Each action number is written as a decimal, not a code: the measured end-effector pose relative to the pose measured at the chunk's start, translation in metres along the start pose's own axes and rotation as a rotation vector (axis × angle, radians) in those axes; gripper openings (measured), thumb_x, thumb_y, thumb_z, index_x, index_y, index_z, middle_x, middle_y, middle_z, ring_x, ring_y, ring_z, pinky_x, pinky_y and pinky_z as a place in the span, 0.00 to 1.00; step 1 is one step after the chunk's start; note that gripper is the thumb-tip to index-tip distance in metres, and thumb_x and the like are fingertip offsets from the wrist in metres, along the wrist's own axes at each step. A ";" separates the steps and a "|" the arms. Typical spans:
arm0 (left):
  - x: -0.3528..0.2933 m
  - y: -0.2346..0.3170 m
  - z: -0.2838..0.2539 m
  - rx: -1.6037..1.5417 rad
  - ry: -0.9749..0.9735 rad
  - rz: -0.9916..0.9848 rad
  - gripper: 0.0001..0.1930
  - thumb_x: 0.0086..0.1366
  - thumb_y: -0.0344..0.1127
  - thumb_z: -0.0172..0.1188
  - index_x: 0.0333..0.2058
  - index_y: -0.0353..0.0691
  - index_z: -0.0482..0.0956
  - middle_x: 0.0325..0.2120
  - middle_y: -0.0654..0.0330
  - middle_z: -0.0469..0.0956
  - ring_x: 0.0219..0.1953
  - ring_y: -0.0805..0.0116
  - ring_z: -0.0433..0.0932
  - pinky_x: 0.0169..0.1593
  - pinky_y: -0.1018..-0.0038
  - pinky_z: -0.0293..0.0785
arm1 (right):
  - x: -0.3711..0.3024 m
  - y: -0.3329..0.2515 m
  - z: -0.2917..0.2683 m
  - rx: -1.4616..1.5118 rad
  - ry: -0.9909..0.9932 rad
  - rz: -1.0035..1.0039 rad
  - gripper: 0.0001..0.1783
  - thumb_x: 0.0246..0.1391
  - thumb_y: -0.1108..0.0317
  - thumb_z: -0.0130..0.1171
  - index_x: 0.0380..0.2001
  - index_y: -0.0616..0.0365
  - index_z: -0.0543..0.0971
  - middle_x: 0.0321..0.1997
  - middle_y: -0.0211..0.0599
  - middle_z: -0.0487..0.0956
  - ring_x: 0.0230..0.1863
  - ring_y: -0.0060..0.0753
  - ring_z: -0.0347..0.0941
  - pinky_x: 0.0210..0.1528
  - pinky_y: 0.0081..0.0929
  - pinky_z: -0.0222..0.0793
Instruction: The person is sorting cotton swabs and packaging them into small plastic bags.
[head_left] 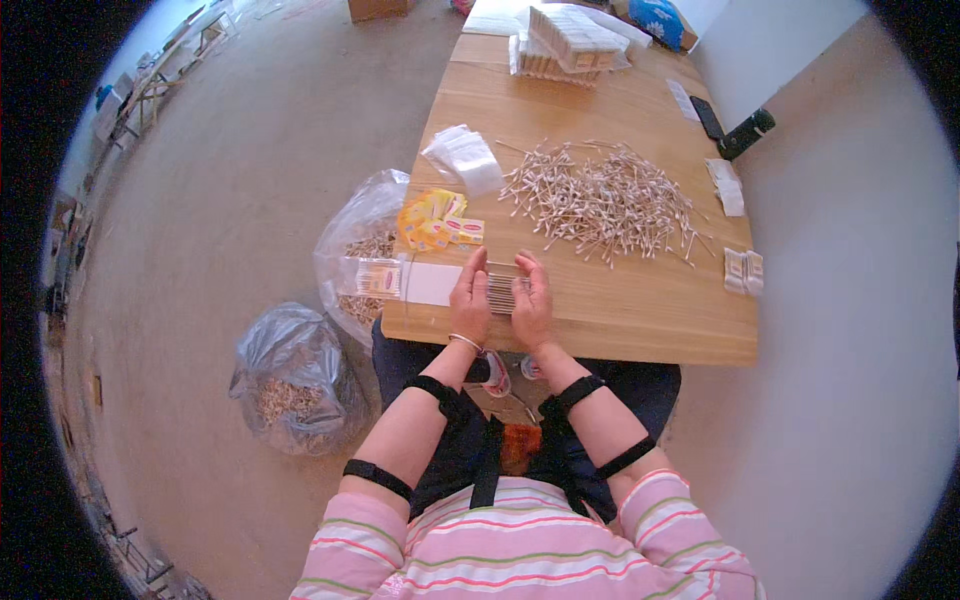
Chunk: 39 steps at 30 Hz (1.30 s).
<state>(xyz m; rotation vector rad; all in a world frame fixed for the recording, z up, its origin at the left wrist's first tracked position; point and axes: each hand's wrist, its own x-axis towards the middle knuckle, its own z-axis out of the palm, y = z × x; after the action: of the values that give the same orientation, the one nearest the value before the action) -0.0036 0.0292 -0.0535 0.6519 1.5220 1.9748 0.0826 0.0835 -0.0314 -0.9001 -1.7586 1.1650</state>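
Note:
A flat row of cotton swabs [505, 294] lies near the table's front edge, between my two hands. My left hand [471, 302] is cupped against the row's left side, fingers together and pointing away from me. On the opposite side my right hand [534, 302] curves in the same way, so the row is gripped between both. Left of my left hand a white strip [431, 284] lies flat. Beyond it, at the table's left edge, is a clear packet of swabs [377, 279] with a small label. Yellow printed cards [432, 218] are spread just behind the strip.
A big loose pile of cotton swabs [610, 200] covers the table's middle. Clear bags [464, 158] lie left of it, small packets [743, 272] right. Stacked packs [570, 45], a dark bottle [747, 134] and a phone [706, 117] are farther back. Plastic sacks [290, 345] stand on the floor.

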 end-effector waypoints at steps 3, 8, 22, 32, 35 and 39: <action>-0.002 0.001 -0.001 0.015 -0.002 -0.009 0.19 0.69 0.31 0.41 0.56 0.30 0.64 0.53 0.50 0.68 0.56 0.64 0.67 0.59 0.72 0.61 | 0.006 -0.002 -0.012 -0.232 -0.040 -0.100 0.15 0.51 0.75 0.47 0.44 0.61 0.73 0.50 0.43 0.73 0.58 0.47 0.62 0.60 0.38 0.54; -0.002 -0.002 -0.002 -0.138 0.004 -0.029 0.20 0.70 0.35 0.41 0.56 0.28 0.62 0.55 0.50 0.65 0.58 0.60 0.64 0.62 0.69 0.58 | 0.025 -0.002 -0.025 -0.506 -0.284 -0.124 0.16 0.50 0.75 0.47 0.43 0.59 0.73 0.48 0.40 0.74 0.56 0.47 0.63 0.59 0.39 0.54; 0.001 -0.003 0.000 -0.183 -0.046 -0.036 0.23 0.70 0.39 0.41 0.58 0.29 0.60 0.57 0.50 0.63 0.60 0.60 0.62 0.63 0.68 0.56 | -0.001 0.018 -0.004 -0.054 -0.032 0.063 0.25 0.56 0.73 0.41 0.58 0.63 0.61 0.66 0.49 0.56 0.69 0.47 0.45 0.69 0.37 0.36; 0.000 -0.005 -0.004 -0.135 -0.034 -0.017 0.24 0.70 0.42 0.41 0.57 0.28 0.60 0.57 0.49 0.63 0.60 0.59 0.61 0.63 0.67 0.56 | -0.014 -0.012 -0.033 -0.888 -0.523 -0.295 0.40 0.58 0.52 0.44 0.62 0.70 0.48 0.69 0.56 0.45 0.71 0.50 0.36 0.70 0.41 0.32; 0.005 -0.011 -0.010 -0.167 -0.020 -0.017 0.25 0.70 0.42 0.41 0.57 0.29 0.60 0.57 0.50 0.63 0.60 0.60 0.61 0.64 0.67 0.55 | -0.015 -0.021 -0.032 -1.023 -0.646 -0.315 0.45 0.56 0.44 0.45 0.62 0.71 0.47 0.69 0.57 0.43 0.71 0.51 0.34 0.70 0.42 0.31; 0.004 -0.002 -0.004 -0.338 0.037 -0.153 0.25 0.70 0.42 0.41 0.57 0.28 0.59 0.57 0.49 0.62 0.60 0.61 0.61 0.63 0.70 0.56 | -0.014 -0.025 -0.034 -1.025 -0.662 -0.282 0.49 0.53 0.39 0.45 0.62 0.72 0.47 0.68 0.58 0.43 0.71 0.50 0.34 0.70 0.41 0.29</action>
<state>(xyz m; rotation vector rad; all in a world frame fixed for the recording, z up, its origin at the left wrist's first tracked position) -0.0092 0.0300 -0.0562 0.3488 1.1794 2.0672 0.1164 0.0752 -0.0037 -0.7868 -3.0134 0.3019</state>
